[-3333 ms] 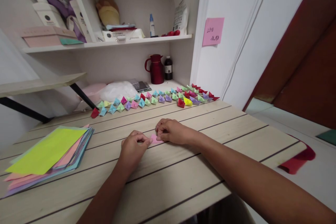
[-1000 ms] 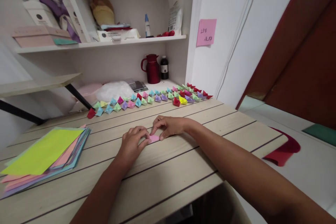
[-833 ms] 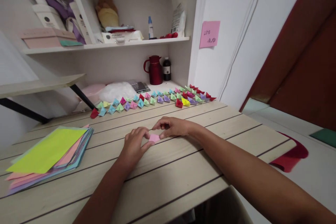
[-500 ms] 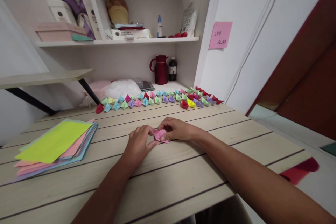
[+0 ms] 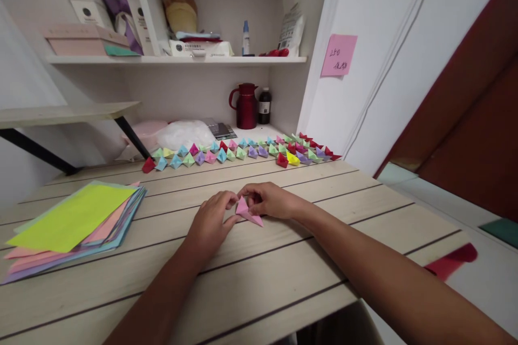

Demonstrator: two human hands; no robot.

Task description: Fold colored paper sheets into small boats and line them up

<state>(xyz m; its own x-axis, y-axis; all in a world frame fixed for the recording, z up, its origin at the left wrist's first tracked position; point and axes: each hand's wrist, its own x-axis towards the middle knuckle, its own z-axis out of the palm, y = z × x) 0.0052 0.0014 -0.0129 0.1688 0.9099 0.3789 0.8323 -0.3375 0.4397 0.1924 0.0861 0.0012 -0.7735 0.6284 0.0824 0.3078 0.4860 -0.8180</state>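
Observation:
A small pink folded paper piece [image 5: 246, 211] sits at the middle of the wooden slat table [image 5: 259, 280], raised into a pointed shape. My left hand [image 5: 210, 221] pinches its left side with thumb and fingers closed. My right hand [image 5: 269, 200] grips its right side, fingers curled over the top. Both hands rest low on the tabletop, touching each other over the paper.
A stack of coloured paper sheets [image 5: 73, 226] lies at the left. A row of several small folded paper shapes [image 5: 243, 152] lines the table's far edge. Behind stand a red jug [image 5: 245, 106], a dark bottle [image 5: 264, 105] and a plastic bag [image 5: 184, 135]. A pink note [image 5: 338, 54] hangs on the wall.
The pink paper has gone from lying flat to standing up as a pointed shape between my fingers. My hands stayed at the table's middle; the view shifted slightly.

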